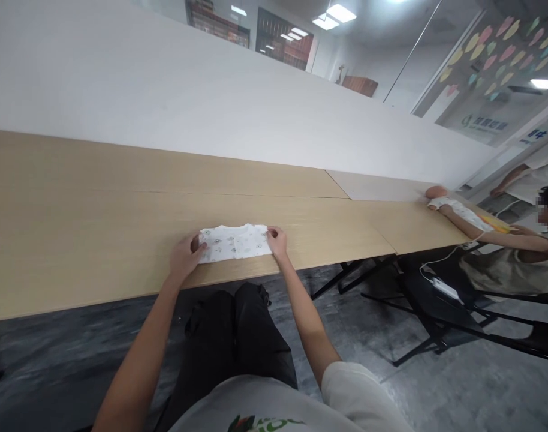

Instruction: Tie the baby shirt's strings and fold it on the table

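A small white baby garment with a sparse printed pattern lies folded into a wide, short rectangle near the table's front edge. Its neckline curves along the far side. My left hand pinches the left end between thumb and fingers. At the opposite end, my right hand grips the upper right corner, thumb toward the cloth. The garment's underside is hidden.
The long wooden table runs along a white partition. To the right, another person reaches toward a doll in white clothing. Black folding chairs stand at right; a white power strip rests on one.
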Action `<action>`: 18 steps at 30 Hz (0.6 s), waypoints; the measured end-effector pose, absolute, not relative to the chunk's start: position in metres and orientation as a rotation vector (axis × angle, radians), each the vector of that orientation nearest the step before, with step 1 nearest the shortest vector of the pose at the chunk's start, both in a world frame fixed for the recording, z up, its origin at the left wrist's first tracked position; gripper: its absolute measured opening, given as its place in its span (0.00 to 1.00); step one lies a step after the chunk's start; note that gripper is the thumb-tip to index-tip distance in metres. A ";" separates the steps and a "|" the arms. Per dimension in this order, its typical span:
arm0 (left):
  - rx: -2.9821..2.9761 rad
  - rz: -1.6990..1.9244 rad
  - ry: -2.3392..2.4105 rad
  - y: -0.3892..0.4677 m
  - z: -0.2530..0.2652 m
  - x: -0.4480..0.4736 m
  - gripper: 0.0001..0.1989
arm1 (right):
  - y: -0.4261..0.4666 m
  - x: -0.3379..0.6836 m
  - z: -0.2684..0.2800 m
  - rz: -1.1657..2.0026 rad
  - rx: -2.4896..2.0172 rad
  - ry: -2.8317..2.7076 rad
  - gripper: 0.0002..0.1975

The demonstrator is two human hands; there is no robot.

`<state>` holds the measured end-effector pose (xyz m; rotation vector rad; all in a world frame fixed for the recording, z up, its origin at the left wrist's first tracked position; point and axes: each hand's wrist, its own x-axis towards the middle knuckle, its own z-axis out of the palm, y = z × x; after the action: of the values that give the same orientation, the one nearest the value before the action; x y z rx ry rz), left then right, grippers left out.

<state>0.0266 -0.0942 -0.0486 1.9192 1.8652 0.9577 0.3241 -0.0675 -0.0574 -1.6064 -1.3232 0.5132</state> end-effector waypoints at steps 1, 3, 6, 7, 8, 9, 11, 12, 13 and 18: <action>1.916 0.989 1.867 -0.093 -0.049 0.027 0.25 | -0.066 0.324 -0.057 0.513 -1.613 -1.324 0.12; 1.927 1.033 1.877 -0.090 -0.048 0.028 0.24 | -0.062 0.321 -0.054 0.483 -1.634 -1.384 0.14; 2.017 0.982 1.884 -0.079 -0.044 0.033 0.22 | -0.052 0.312 -0.043 0.373 -1.663 -1.623 0.15; 2.051 0.941 1.892 -0.075 -0.042 0.036 0.22 | -0.049 0.308 -0.038 0.338 -1.675 -1.714 0.15; 2.081 0.891 1.903 -0.070 -0.040 0.038 0.21 | -0.046 0.305 -0.033 0.313 -1.696 -1.801 0.15; 2.107 0.831 1.916 -0.065 -0.039 0.041 0.21 | -0.043 0.302 -0.029 0.298 -1.728 -1.878 0.14; 2.138 0.711 1.944 -0.057 -0.035 0.045 0.19 | -0.037 0.298 -0.022 0.286 -1.805 -1.996 0.11; 2.150 0.670 1.951 -0.055 -0.033 0.046 0.18 | -0.035 0.297 -0.020 0.285 -1.832 -2.032 0.10; 2.162 0.655 1.948 -0.053 -0.031 0.046 0.18 | -0.034 0.297 -0.019 0.288 -1.845 -2.049 0.09; 2.167 0.832 1.847 -0.058 -0.022 0.042 0.17 | -0.037 0.307 -0.018 0.422 -1.691 -1.908 0.06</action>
<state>0.0422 -0.0578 -0.0220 2.1675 1.8471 0.8319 0.3071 -0.0368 -0.0182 -1.6915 -1.9078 0.4217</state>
